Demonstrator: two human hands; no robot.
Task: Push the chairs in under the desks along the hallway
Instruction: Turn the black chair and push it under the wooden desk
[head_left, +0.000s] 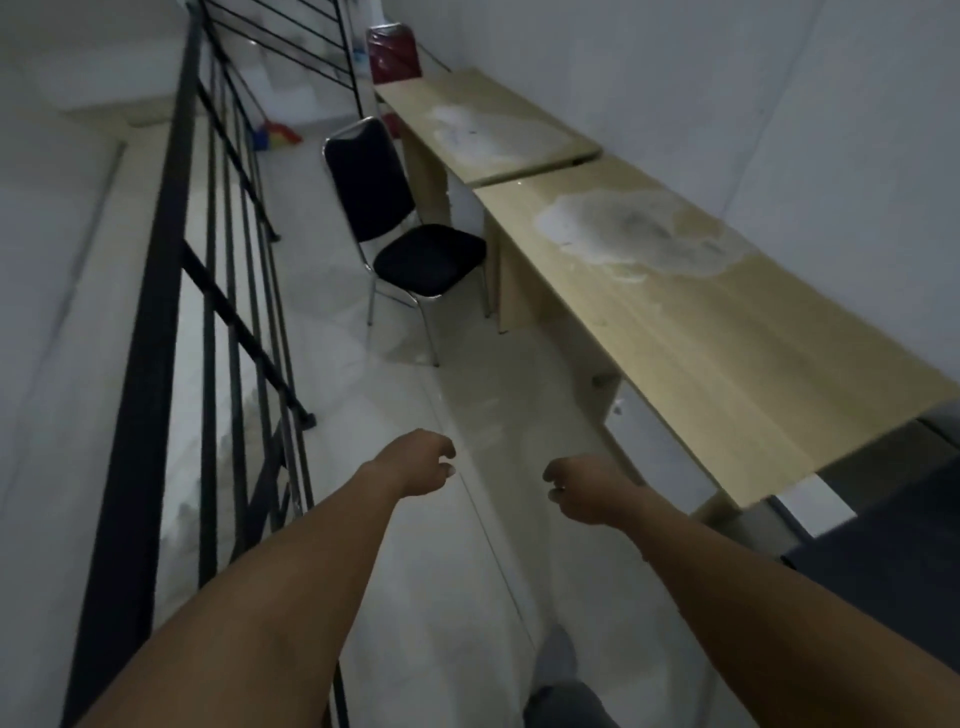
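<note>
- Chair (410, 228), black seat and back on chrome legs, stands out in the hallway ahead of me, seat turned toward the desks, just beside the junction where the near tabletop (727, 332) meets the far tabletop (483, 130).
- My left hand (415, 462) and right hand (587, 488) reach forward over the floor, well apart from the chair; fingers loosely curled, gripping nothing.
- The seat looks lined up with the near desk's side panel (506, 291), so a straight shove could jam it against that panel instead of sliding under.
- The black railing (208, 270) runs close on my left; swinging the chair wide to re-aim could knock its legs into the bars.
- The pale floor looks smooth, so the chrome legs may skid or twist if I push off-centre.
</note>
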